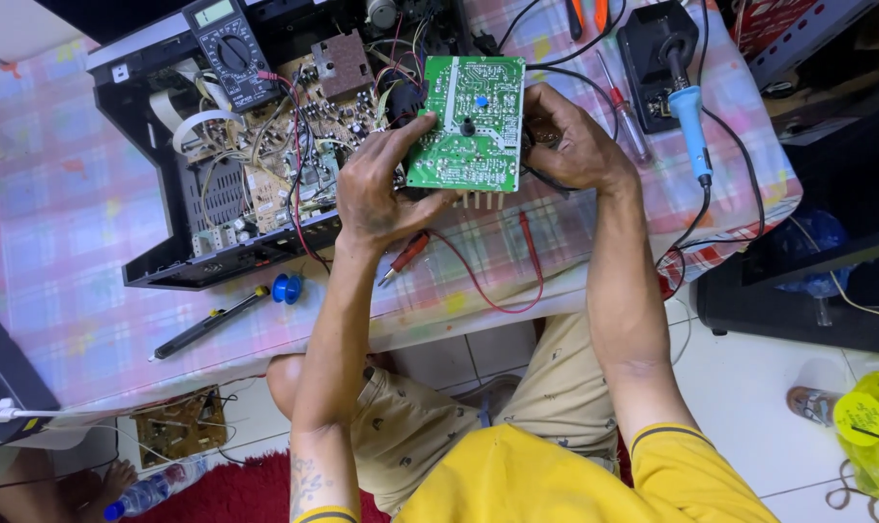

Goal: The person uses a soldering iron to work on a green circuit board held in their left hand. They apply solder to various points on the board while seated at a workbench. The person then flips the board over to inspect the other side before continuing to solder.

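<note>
fingers (pixel 415 126) of left hand (pixel 377 189) and right hand (pixel 570 140) grasp green circuit board (pixel 466 121) by its edges, above table (pixel 62 194) middle beside open chassis (pixel 227 184); edge-only grip best spares solder joints.

Open chassis (pixel 227 194) left, soldering iron (pixel 689 121) right

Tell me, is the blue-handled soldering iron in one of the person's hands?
No. The soldering iron rests in its black stand on the table, while both hands hold the green circuit board.
</note>
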